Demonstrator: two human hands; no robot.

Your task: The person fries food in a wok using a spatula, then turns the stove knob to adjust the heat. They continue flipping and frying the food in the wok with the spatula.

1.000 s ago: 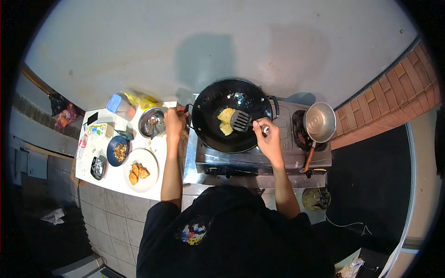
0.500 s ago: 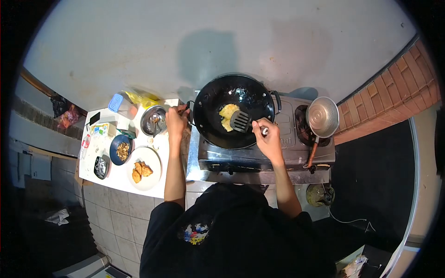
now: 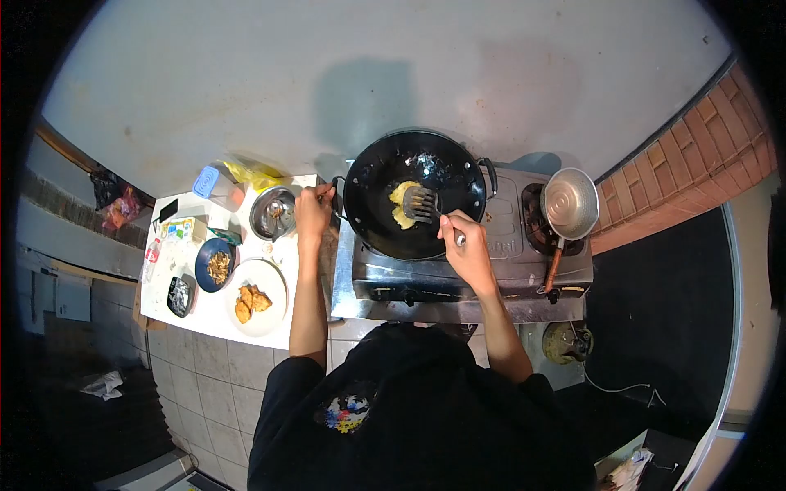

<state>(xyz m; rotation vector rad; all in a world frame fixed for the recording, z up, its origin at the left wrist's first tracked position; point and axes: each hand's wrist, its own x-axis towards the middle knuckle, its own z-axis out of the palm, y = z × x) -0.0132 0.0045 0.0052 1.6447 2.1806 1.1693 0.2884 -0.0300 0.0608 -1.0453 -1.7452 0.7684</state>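
Note:
A black wok [image 3: 368, 233] sits on the stove, with a pale yellow piece of frying food [image 3: 402, 214] inside. My right hand [image 3: 467, 252] is closed around the handle of a slotted spatula [image 3: 422, 204], whose head covers the right part of the food. My left hand [image 3: 313, 214] is closed at the wok's left handle [image 3: 337, 196]; its fingertips are partly hidden. Just left of that hand stands a metal bowl [image 3: 266, 214] with a spoon in it. A white plate [image 3: 272, 315] with several browned fried pieces [image 3: 252, 303] lies on the white table.
A saucepan [image 3: 569, 200] with a wooden handle rests on the right burner of the stove [image 3: 499, 282]. On the table [image 3: 160, 307] are a blue bowl [image 3: 205, 268], a small black dish [image 3: 180, 296], a blue-lidded container [image 3: 209, 184] and a phone [image 3: 168, 210]. A gas cylinder [image 3: 566, 342] stands below.
The spatula head has tilted and shifted slightly within the wok, and my right hand has moved a little left and down. My left hand stays at the wok handle.

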